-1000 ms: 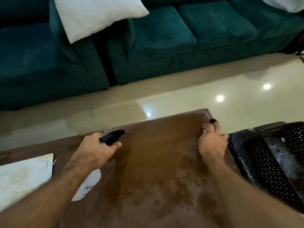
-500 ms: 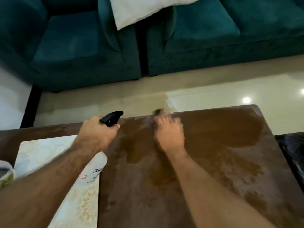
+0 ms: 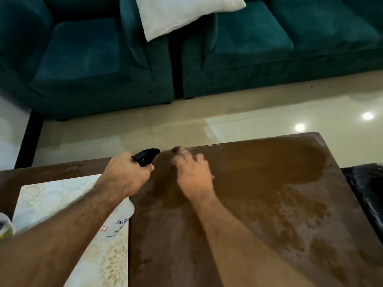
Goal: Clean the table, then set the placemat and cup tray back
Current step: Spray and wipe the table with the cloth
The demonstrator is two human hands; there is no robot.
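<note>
Here the 1 head view looks down on a brown table (image 3: pixel 238 235) partly wet: a dark smeared patch runs along the far edge toward the right corner, with blotchy spots nearer the person.

The step in hand looks like the cleaning itself, the first part of the task. The left hand (image 3: pixel 126 175) is wrapped tight round the neck of a spray bottle (image 3: pixel 122 216), its black nozzle (image 3: pixel 146 155) pointing right toward the wet area. The right hand (image 3: pixel 193 172) lies palm down on the wet table, fingers loosely spread and blurred; whether a cloth sits under it cannot be told, though none shows.

The placemat (image 3: pixel 51 201), pale with a gold floral print, lies on the left part of the table, partly under the bottle and left forearm. A cup (image 3: pixel 6 226) shows only as a sliver at the left edge; the cup tray itself cannot be made out. A dark object (image 3: pixel 366 195) sits just off the table's right side.

Next, I judge, the wiping must cover the blotchy near side and then the strip under the placemat, which means lifting the mat away first.

The bottle's label shows "KISS" before the arm cuts it off; smaller print below and a red-edged tag are unreadable
</note>
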